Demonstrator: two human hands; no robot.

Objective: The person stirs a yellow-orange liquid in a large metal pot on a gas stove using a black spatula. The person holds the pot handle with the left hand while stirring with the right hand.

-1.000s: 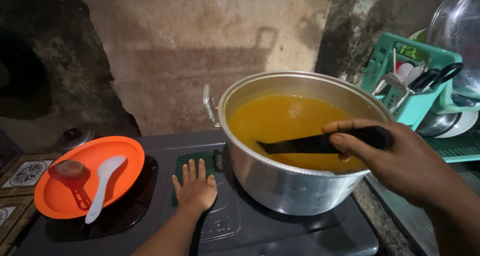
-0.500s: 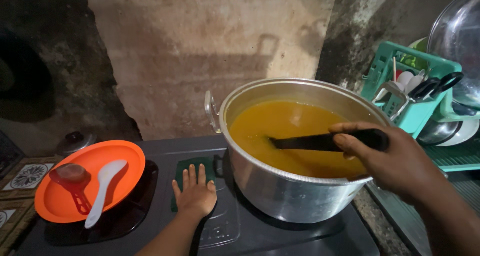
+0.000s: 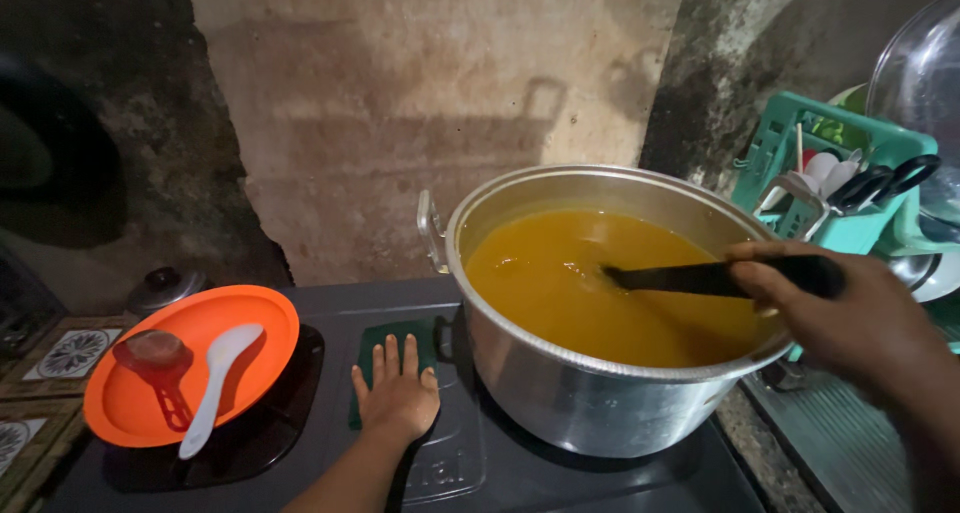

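A large metal pot (image 3: 590,403) full of orange soup (image 3: 560,283) stands on the dark stove top (image 3: 560,483). My right hand (image 3: 850,318) grips the handle of a black ladle (image 3: 690,278) whose end dips into the soup. My left hand (image 3: 398,398) rests flat, fingers spread, on a green cloth (image 3: 405,338) lying on the stove just left of the pot.
An orange plate (image 3: 240,323) on the left burner carries a white spoon (image 3: 220,383) and a red scoop (image 3: 160,373). A small lid (image 3: 165,288) sits behind it. A teal rack (image 3: 845,198) with utensils and dishes stands at the right. A stained wall rises behind.
The ladle's end has shifted rightward in the soup as my right hand moved it. My left hand has stayed flat on the green cloth.
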